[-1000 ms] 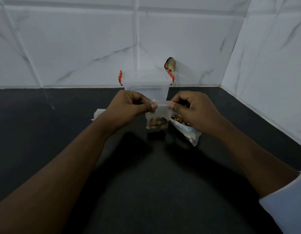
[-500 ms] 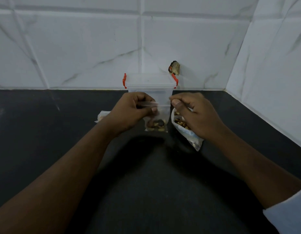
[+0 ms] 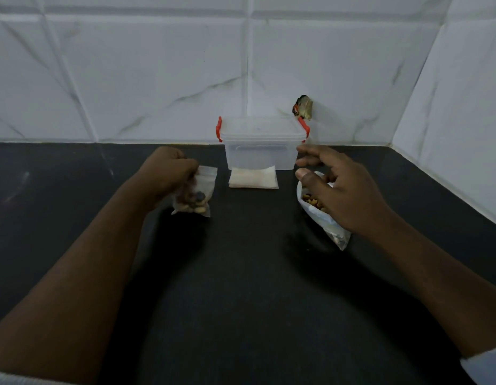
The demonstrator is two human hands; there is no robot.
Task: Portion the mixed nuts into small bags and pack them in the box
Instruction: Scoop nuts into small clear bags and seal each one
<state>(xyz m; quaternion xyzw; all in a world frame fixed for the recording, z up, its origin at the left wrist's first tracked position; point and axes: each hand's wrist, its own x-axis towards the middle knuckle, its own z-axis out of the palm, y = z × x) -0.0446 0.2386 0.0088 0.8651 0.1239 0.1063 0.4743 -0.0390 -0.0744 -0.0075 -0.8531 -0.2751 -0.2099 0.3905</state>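
The left hand (image 3: 169, 173) has its fingers clamped on the top of a small bag (image 3: 195, 194) of nuts, its base on the worktop (image 3: 241, 273) left of the lidded box (image 3: 262, 145) (light, floppy, probably best pinched by its top), while the right hand (image 3: 344, 195), fingers apart, hovers over the big nut bag (image 3: 321, 218).
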